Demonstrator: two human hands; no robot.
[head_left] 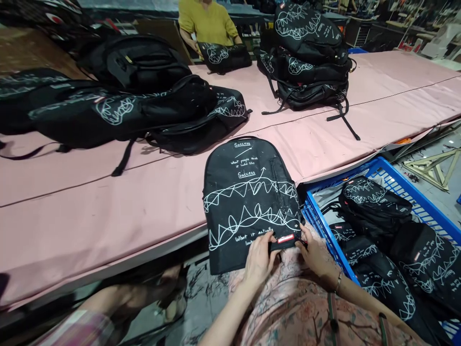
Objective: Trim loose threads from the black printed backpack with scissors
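A black backpack (pixel 248 202) with white scribbled lines and lettering lies front side up, its top on the pink table and its bottom over my lap. My left hand (pixel 260 257) pinches the lower front edge, left of a small red-and-white label (pixel 286 238). To the right of that label, my right hand (pixel 309 247) has its fingers closed on the bottom right corner of the same backpack. The fabric between the hands is slightly folded up. The backpack's straps are hidden beneath it.
Beside me on the right, a blue plastic crate (pixel 326 240) holds several similar backpacks (pixel 374 197). More black backpacks (pixel 144 105) lie on the pink table (pixel 108 202), with another stack (pixel 306 62) at the back. Across it, a person in yellow (pixel 207 21) handles a backpack. Someone's leg (pixel 118 302) is at lower left.
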